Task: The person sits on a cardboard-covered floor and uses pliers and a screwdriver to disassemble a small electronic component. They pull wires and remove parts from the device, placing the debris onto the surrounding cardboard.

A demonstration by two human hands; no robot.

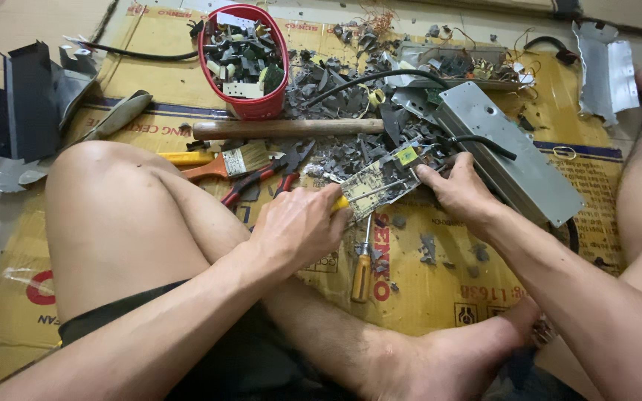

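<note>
I sit on flattened cardboard (440, 289) with my legs folded. My left hand (300, 223) is closed around a yellow-handled screwdriver whose metal shaft (371, 191) points right across a pale circuit board (382, 177). My right hand (461, 190) presses down on the right end of that board and pinches it, close to a grey metal casing (510, 148). A black cable (477, 139) runs from the casing past my right fingers.
A second screwdriver with an amber handle (362, 275) lies below the board. Red-handled pliers (265, 177), a paintbrush (224, 163) and a wooden handle (284, 128) lie behind my left hand. A red basket (245, 104) holds scrap parts; grey debris covers the middle.
</note>
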